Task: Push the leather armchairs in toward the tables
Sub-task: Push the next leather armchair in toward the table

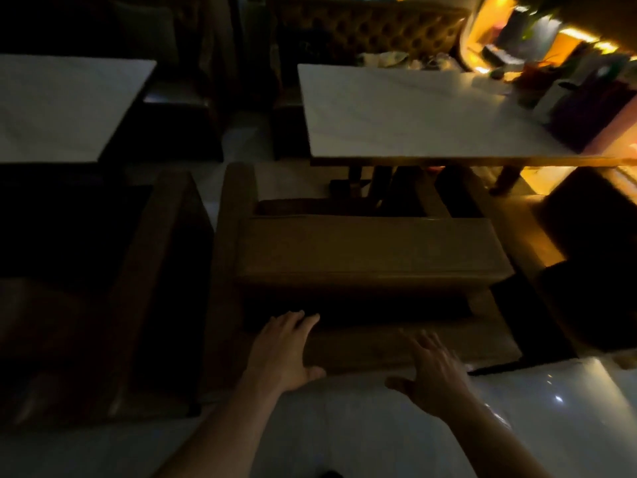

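Note:
A brown leather armchair (372, 250) stands in front of me, its seat facing a white-topped table (424, 112) beyond it. The front of the seat reaches the table's dark base. My left hand (282, 350) lies flat on the top of the chair's backrest at its left end, fingers spread. Over the same backrest edge, further right, my right hand (434, 367) is spread with its fingers apart and blurred; I cannot tell if it touches the leather. A second, darker armchair (113, 270) stands to the left, facing another white table (62, 105).
A tufted brown bench (365, 32) runs behind the far side of the right table, with clutter on that table's far right end. A dark seat (593, 236) stands at the right. Glossy pale floor (379, 436) lies under me.

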`<state>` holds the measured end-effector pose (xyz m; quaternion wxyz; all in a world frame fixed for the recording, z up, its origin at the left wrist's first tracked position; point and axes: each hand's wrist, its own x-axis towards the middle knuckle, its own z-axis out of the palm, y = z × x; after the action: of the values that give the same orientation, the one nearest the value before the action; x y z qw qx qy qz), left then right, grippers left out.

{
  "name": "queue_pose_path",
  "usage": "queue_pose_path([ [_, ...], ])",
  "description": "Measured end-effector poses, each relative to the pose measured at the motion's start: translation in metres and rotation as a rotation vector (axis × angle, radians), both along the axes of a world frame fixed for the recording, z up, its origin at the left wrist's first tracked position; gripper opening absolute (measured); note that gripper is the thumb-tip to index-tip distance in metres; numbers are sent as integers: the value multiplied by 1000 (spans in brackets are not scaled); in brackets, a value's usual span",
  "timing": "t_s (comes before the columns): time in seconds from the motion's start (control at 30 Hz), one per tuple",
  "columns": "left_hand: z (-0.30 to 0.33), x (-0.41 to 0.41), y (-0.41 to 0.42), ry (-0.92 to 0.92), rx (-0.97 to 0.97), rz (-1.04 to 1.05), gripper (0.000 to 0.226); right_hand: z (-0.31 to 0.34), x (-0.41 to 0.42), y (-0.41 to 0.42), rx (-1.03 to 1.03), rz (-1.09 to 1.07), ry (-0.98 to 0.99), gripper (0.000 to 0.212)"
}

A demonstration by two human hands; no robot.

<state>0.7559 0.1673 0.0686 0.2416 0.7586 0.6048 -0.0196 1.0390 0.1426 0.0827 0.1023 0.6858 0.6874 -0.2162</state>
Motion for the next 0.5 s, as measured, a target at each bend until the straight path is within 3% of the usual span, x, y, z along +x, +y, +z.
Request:
queue_pose_path([
  [0.3,-52,9,33,121,-97,46,122,-57,27,73,-109,188,-82,125],
  [0.5,-70,-1,34,50,-160,49,116,-66,25,90,-162,274,-92,119],
])
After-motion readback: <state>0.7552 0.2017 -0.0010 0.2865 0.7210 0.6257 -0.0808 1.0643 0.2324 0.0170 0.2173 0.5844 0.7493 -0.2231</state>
